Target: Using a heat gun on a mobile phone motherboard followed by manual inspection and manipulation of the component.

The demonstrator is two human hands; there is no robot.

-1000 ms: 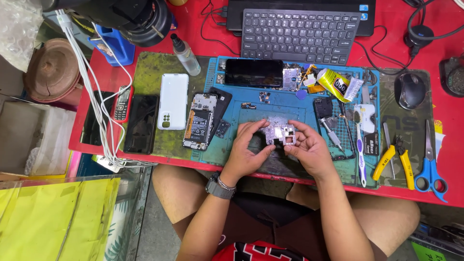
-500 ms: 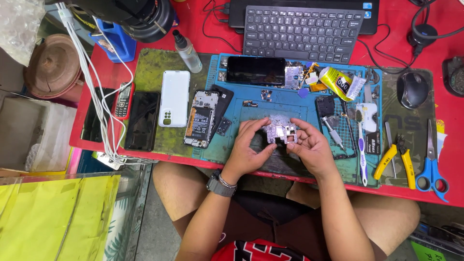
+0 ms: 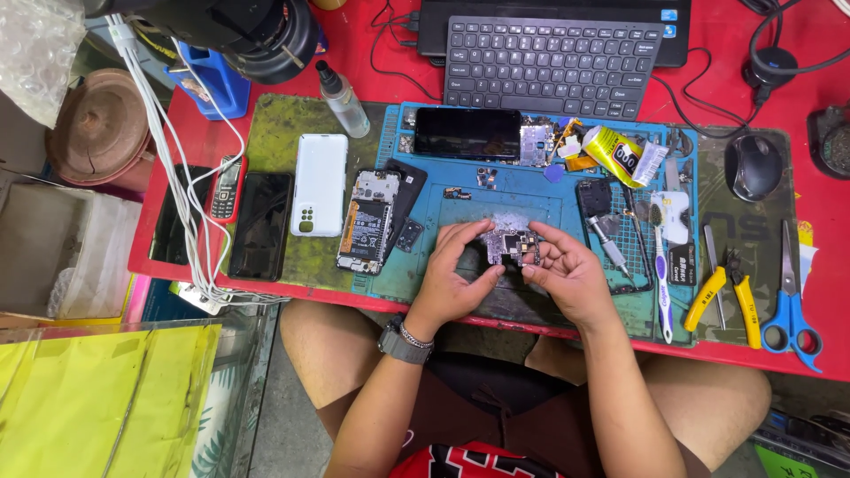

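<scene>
Both hands met over the blue work mat [image 3: 460,208], near its front edge, with a small circuit board [image 3: 509,243] pinched between them. The left hand [image 3: 456,279] had its grip closed on the board's left side, thumb below and fingers curled over the top. The right hand [image 3: 567,274] was likewise closed on the board's right edge, its fingertips [image 3: 534,258] pressed to the lower corner. The board sat just above the mat, tilted slightly toward the person; whether it touched the mat could not be told.

Just left of the hands lay an opened phone [image 3: 365,221] with its battery exposed, partly on the mat, and beside that a white phone back [image 3: 320,184] on the green mat [image 3: 279,142]. A dark phone screen [image 3: 467,133] rested at the mat's far edge, below the keyboard [image 3: 551,66]. To the right of the hands lay a toothbrush [image 3: 660,265], then yellow-handled cutters [image 3: 728,296] and blue scissors [image 3: 788,296] on the red desk [image 3: 823,350]. A yellow glue tube [image 3: 624,155] lay near the mat's upper right, and a mouse [image 3: 753,166] sat well apart beyond it. A wristwatch [image 3: 405,341] ringed the left wrist.
</scene>
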